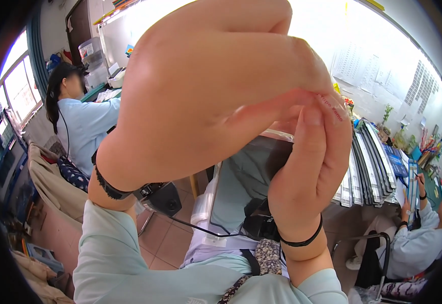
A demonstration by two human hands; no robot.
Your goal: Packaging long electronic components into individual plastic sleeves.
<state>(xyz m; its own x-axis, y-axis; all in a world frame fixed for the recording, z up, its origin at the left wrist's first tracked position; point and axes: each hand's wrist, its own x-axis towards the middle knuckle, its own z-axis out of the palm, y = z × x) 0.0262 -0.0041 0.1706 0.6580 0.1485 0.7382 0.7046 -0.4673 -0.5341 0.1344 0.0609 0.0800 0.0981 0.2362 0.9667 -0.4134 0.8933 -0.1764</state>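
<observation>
Raised close to the camera, my left hand (216, 86) fills the upper middle, its fingers curled closed. My right hand (309, 162) meets it on the right, thumb and fingers pinched together. At the touching fingertips a thin clear film (336, 110) with red print shows by the right fingers. How far it runs between the hands is hidden. Below the hands, in front of my body, lies a flat grey panel-like thing (249, 169) with a shiny clear edge, partly covered by my right hand. Both wrists carry black straps with small dark devices.
Long black-and-white strips (368, 162) stand in a row at the right, near potted plants (387, 114). One person in light blue (82, 126) sits at the left, another (426, 238) at the lower right. A beige jacket (54, 180) hangs at the left.
</observation>
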